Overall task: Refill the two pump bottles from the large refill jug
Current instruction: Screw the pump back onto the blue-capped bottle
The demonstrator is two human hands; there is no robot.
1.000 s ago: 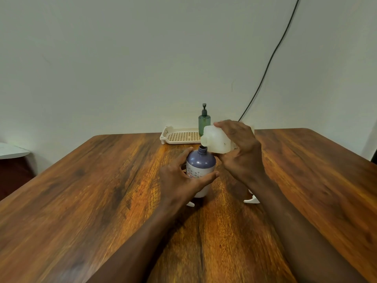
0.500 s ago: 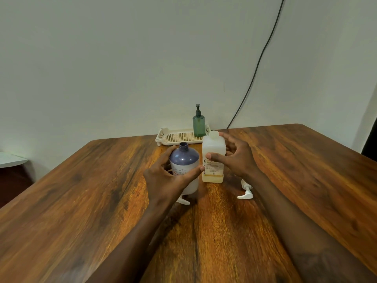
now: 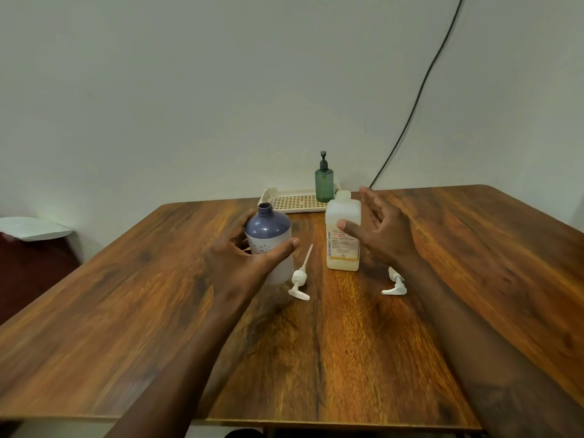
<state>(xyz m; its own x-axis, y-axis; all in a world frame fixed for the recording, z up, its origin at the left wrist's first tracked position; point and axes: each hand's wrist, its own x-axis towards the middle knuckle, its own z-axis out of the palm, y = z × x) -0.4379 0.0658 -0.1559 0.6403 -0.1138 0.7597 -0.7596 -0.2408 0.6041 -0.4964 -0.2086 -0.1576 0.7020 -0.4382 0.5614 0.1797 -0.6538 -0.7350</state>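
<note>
While the left hand (image 3: 243,263) grips the open bottle (image 3: 268,238), the right hand (image 3: 382,232), fingers spread beside the jug (image 3: 343,235), likely fetches a pump (image 3: 299,279) next.

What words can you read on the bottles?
"BIOCHEK CHG": reads sideways up the left edge of the label on the jug.
"BIOCHEK": red, across the jug's label; the smaller lines around it are too blurred to read.
Purple bottle: its label shows only small dots and marks, nothing readable.
Green bottle: no text visible.
</note>
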